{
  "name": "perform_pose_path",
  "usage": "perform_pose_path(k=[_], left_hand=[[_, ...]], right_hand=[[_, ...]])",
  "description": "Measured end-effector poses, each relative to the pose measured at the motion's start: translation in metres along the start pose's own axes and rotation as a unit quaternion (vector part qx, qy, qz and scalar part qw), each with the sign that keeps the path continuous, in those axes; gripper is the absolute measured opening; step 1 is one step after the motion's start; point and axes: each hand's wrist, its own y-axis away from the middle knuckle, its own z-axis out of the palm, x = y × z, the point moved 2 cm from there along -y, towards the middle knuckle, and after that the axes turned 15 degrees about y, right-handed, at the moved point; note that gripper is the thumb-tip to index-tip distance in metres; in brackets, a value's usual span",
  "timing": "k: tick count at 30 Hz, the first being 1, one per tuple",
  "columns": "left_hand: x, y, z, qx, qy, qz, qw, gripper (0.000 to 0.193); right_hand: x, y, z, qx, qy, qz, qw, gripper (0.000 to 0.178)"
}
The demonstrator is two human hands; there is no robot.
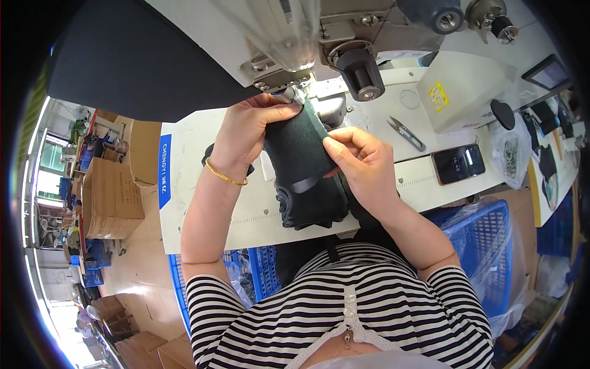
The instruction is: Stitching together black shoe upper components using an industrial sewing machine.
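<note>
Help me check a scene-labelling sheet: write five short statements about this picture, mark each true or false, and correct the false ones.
1. The left hand and right hand both hold the dark fabric in their fingers. True.
2. A gold-coloured bangle circles the left wrist. True.
3. The snips lie on the dark fabric. False: they lie on the white tabletop, to its right.
4. The phone is nearer the left hand. False: it is nearer the right hand.
5. The shirt is striped. True.
</note>
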Motion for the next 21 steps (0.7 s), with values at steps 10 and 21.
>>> perform_pose_path(k=[10,21], left_hand=[[-0.0014,-0.0018,-0.0031,0.003,0.012,-0.025,1.0,0.009],[0.0036,-0.0065,0.0007,0.033,0.009,-0.003,0.999,0.013]], right_hand=[[0.0009,0.0018,0.0005,-0.005,0.002,-0.01,1.0,0.018],[-0.0029,-0.0027,0.0022,-0.005,0.009,-0.013,1.0,0.018]])
